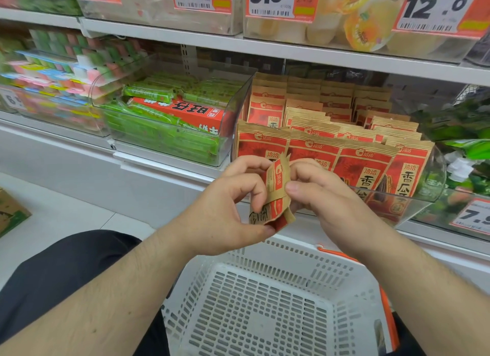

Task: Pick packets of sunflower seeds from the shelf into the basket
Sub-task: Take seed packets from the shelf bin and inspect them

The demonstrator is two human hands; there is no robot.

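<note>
Left hand [228,209] and right hand [320,196], fingers curled, both pinch crumpled red-and-tan paper seed packet [277,193] above white perforated plastic basket [254,308]; matching packets [352,159] in clear bin.

Two hands, left [228,207] and right [326,196], share one seed packet [277,193] above one white basket [265,302]; four packets front the clear bin [429,196]; four price tags hang overhead.

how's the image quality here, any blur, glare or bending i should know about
Head view: the hands and the held seed packet are sharp; the pastel packs at far left are smeared; the shelf edge bows from the wide lens; soft glare on the clear bin; lighting even, shadows faint.
</note>
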